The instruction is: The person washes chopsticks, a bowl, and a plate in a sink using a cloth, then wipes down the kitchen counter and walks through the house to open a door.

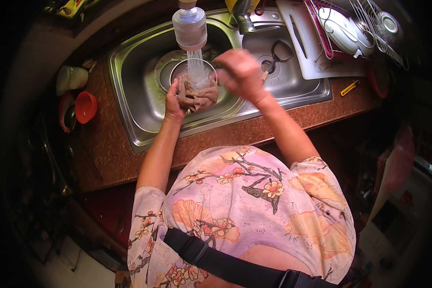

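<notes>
My left hand (pixel 174 102) holds a wet, folded brown bundle (pixel 199 96), which looks like cloth or soft food; which one I cannot tell. It lies at the near rim of a round metal bowl (pixel 172 73), and my left thumb lies along that rim. Water runs from a white tap filter (pixel 189 30) straight into the bowl. To the right of the bowl, my right hand (pixel 237 73) is raised and blurred with its fingers curled. Whether anything is inside it cannot be seen. Below both hands is the larger basin (pixel 140 90) of a steel double sink.
A black-headed utensil (pixel 282 51) lies in the smaller basin (pixel 302 86). Right of it are a white cutting board (pixel 307 68), a dish rack (pixel 322 43) with dishes, and a yellow cutter (pixel 349 88). A red bowl (pixel 86 107) and a pale container (pixel 72 80) stand left.
</notes>
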{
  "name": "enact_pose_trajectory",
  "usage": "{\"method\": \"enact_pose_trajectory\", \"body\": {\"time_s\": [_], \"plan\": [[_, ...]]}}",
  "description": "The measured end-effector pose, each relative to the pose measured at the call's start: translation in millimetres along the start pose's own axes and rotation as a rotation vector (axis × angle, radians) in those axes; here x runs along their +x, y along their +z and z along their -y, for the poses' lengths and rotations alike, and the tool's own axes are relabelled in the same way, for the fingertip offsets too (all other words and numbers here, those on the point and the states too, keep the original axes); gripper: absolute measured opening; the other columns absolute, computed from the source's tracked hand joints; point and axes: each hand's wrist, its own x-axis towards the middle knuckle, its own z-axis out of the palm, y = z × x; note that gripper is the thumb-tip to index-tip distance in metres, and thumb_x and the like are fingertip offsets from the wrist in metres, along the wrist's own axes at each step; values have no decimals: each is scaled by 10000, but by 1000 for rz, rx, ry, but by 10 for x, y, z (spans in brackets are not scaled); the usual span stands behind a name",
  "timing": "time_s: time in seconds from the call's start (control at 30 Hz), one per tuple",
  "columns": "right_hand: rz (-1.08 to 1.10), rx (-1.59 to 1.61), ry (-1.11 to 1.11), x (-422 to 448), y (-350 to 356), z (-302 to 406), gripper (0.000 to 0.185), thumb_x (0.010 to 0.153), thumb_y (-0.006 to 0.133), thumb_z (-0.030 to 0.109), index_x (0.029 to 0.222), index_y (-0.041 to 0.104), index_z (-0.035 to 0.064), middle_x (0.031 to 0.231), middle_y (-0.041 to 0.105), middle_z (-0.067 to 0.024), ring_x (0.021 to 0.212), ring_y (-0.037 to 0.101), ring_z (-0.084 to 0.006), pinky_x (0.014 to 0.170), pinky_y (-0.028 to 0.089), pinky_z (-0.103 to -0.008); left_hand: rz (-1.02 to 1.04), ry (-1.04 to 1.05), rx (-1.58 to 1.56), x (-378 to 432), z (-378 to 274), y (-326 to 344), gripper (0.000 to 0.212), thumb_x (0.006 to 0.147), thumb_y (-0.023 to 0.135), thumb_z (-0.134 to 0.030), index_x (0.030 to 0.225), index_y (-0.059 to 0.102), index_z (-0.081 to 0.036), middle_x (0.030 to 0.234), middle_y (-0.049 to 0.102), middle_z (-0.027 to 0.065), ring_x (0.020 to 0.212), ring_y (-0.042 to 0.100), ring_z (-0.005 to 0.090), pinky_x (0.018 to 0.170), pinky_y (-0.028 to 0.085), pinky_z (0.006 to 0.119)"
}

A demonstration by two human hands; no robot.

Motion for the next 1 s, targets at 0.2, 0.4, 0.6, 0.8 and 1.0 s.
{"method": "enact_pose_trajectory", "body": {"time_s": [0.2,0.4,0.6,0.8,1.0], "plan": [[606,65,110,-266,709,531,533,630,748,268,1098,571,82,1058,579,-115,938,571,-309,773,444,-441,72,67,90,23,21,333,594,938,368,-518,1239,456,-13,1164,559,120,1018,578,245,886,479,373],[595,84,-260,-435,684,217,278,761,546,165,1032,575,109,839,613,-31,861,589,-218,773,436,-387,133,-93,197,99,-305,107,593,953,343,-498,1217,473,17,1163,575,140,1019,587,242,911,463,367],[522,61,-194,-355,717,121,107,733,584,204,793,625,126,842,630,-33,867,610,-211,779,432,-365,-42,-11,158,112,-135,172,432,936,450,-373,1150,527,-6,1092,614,124,983,602,246,860,490,376],[518,282,-186,-415,821,293,438,759,560,134,1196,534,116,958,633,-98,918,604,-269,779,452,-417,78,109,169,241,-97,-344,327,918,475,-299,1081,564,-30,1019,633,86,889,617,210,811,497,350],[769,77,-284,-321,730,62,224,758,603,201,977,624,155,866,645,-78,887,611,-240,769,428,-399,-83,-16,224,100,-262,-131,207,848,561,-184,1021,554,-71,944,621,70,850,623,196,794,515,327]]}}
